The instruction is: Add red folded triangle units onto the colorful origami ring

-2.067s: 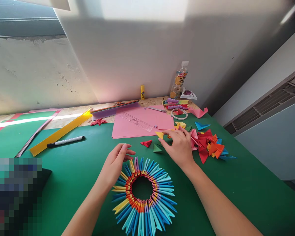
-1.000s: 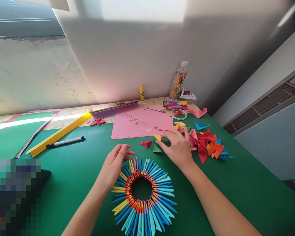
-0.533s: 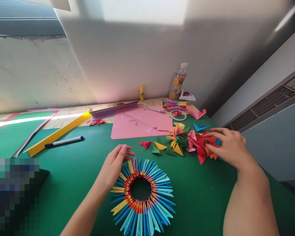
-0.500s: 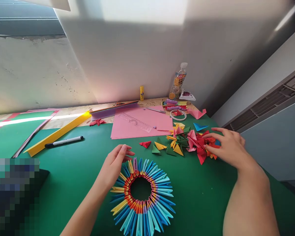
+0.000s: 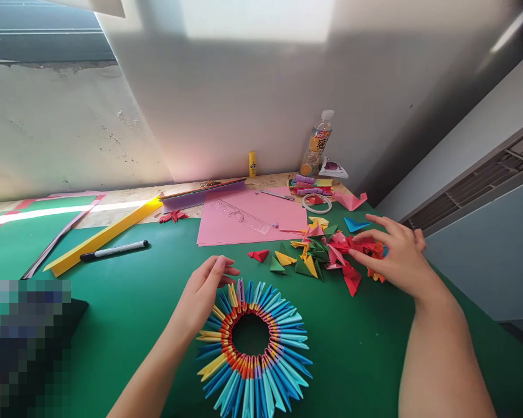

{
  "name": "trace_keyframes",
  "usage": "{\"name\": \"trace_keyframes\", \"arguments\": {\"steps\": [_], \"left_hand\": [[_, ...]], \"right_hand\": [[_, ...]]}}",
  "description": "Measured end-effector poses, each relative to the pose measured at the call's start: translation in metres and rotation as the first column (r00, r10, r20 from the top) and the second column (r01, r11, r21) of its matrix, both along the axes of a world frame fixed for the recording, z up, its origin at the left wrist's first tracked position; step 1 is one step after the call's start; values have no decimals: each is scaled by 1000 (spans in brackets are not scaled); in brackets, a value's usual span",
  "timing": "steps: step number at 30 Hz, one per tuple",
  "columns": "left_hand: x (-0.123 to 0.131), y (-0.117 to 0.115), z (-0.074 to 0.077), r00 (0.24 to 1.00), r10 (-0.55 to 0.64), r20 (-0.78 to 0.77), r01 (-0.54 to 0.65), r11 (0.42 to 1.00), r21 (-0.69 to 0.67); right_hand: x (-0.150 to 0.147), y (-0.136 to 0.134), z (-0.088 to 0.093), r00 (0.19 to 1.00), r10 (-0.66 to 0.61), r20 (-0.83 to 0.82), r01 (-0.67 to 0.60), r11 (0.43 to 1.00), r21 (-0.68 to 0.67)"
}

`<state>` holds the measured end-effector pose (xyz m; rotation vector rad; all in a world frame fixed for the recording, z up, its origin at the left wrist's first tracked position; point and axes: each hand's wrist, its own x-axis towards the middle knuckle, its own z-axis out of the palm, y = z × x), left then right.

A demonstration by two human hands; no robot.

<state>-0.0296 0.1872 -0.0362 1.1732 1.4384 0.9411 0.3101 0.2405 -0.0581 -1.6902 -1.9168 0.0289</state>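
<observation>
A ring of folded paper pieces (image 5: 283, 342), blue, yellow and orange, lies flat in front of me. My left hand (image 5: 207, 290) rests by its upper left edge, fingers loosely bent and slightly apart, with nothing visible in them. Over to the right, my right hand (image 5: 392, 252) reaches above a heap of loose folded paper triangles (image 5: 325, 249) in red, pink, green and yellow. Its fingers are spread, with the tips at the red and pink pieces; nothing is gripped. Close to those fingers is a blue triangle (image 5: 355, 224).
Pink paper sheets (image 5: 218, 229) carry a clear ruler (image 5: 239, 216). Behind stand a glue stick (image 5: 252, 165) and a bottle (image 5: 317, 145). A tape roll (image 5: 316, 203) sits near the heap. At left are a marker (image 5: 115, 251) and a folded yellow strip (image 5: 100, 239).
My right hand has moved a little left over the heap, and some red and pink pieces have shifted left. My left hand and the ring stay almost where they were.
</observation>
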Motion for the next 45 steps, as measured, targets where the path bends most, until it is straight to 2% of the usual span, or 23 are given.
{"name": "trace_keyframes", "arguments": {"steps": [2, 5, 7, 10, 15, 23, 28, 32, 34, 38, 45], "left_hand": [[0, 0, 0, 1000, -3, 0, 3, 1000, 2], [0, 1, -1, 1000, -7, -5, 7, 1000, 7], [0, 0, -1, 1000, -11, 0, 11, 1000, 10], [0, 1, -2, 1000, -22, 6, 22, 1000, 10], [-1, 1, -2, 999, -30, 16, 29, 999, 11], [-1, 0, 0, 999, -18, 26, 18, 1000, 23], [-1, 0, 0, 999, -24, 22, 24, 1000, 20], [0, 0, 1, 1000, -27, 11, 26, 999, 21], [0, 0, 2, 1000, -26, 10, 26, 999, 23], [0, -1, 2, 999, -30, 14, 30, 999, 23], [-1, 0, 2, 1000, -25, 12, 25, 999, 20]], "right_hand": [[-9, -2, 10, 977, 33, -212, -31, 999, 12], [-20, -4, 18, 824, 29, -566, -103, 990, -99], [-26, -4, 19, 714, 28, -700, -132, 987, -95], [-39, -3, 17, 595, 80, -800, -197, 979, -49], [-68, -1, 11, 513, 122, -850, -321, 945, -59], [-107, -6, 4, 390, 39, -920, -414, 900, -138], [-120, -10, -1, 391, -11, -920, -436, 878, -196], [-129, -13, -3, 328, -35, -944, -475, 858, -197], [-132, -14, -3, 309, -27, -951, -496, 848, -185], [-134, -16, -4, 334, 4, -943, -531, 827, -185], [-133, -15, -4, 298, 12, -955, -534, 831, -157]]}}
